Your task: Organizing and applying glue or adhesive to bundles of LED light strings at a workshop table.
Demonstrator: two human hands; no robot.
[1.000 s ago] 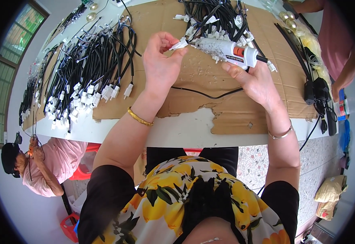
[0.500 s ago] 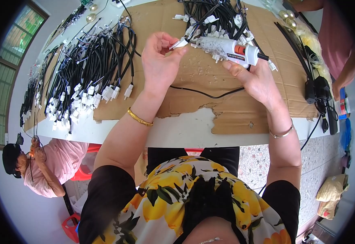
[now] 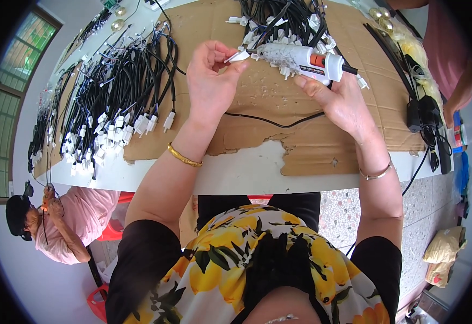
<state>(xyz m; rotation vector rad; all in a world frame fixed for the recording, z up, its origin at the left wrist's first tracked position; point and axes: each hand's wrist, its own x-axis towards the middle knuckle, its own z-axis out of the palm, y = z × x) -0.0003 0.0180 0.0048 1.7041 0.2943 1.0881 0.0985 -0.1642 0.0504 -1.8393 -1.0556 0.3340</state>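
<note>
Watching the head view, I see the left hand [image 3: 214, 81], grip pinched on a white connector [image 3: 238, 56] at upper centre, seemingly steadying it before the glue gun [image 3: 295, 58]; the right hand [image 3: 339, 102] grips that, closed around it, aimed left. Cardboard [image 3: 317, 154] likely shields the tabletop [image 3: 236, 175].

Lower centre: top [image 3: 206, 272], white ground, yellow lemon print, dark leaves; short black sleeves [image 3: 144, 256]. Gold-coloured bangle [image 3: 184, 156] left of centre; slim silver-coloured bangle [image 3: 376, 175] at right. Black legwear [image 3: 219, 206].
</note>
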